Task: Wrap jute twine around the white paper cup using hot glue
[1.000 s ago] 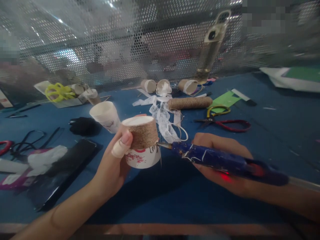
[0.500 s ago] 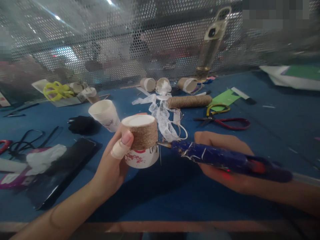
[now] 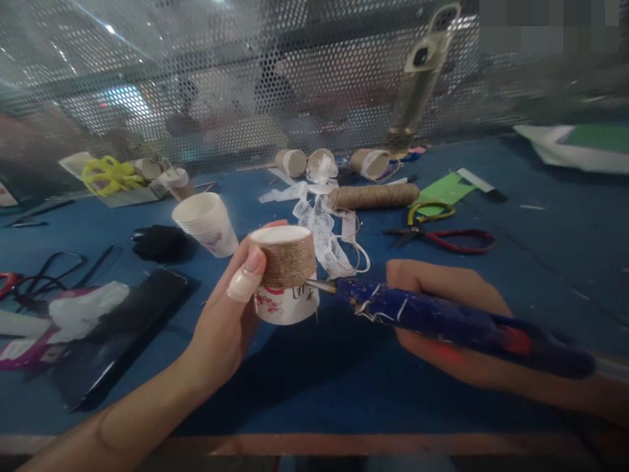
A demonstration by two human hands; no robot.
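Note:
My left hand (image 3: 223, 321) grips a paper cup (image 3: 289, 305) whose upper half is wrapped in brown twine (image 3: 289, 262). A pale bandage (image 3: 244, 283) covers part of my left thumb. Wrapped around a dark blue glue gun (image 3: 417, 311), my right hand (image 3: 452, 288) holds it level from the right. The gun's metal nozzle meets the cup at the lower edge of the twine. A thin strand hangs below the nozzle. A stack of white paper cups (image 3: 204, 219) stands behind my left hand.
Beyond the cup lie white lace (image 3: 319, 229), a twine roll (image 3: 373, 196) and red-and-yellow-handled scissors (image 3: 437, 233). Several wrapped cups (image 3: 371, 164) rest near the perforated metal screen (image 3: 236, 92). At left are a black phone-like slab (image 3: 122, 334), a tissue pack (image 3: 29, 347) and a black bundle (image 3: 160, 242).
The cup in my left hand has turned slightly and shifted a little right, showing more of the printed characters. The glue gun's nozzle stays against the twine's lower edge.

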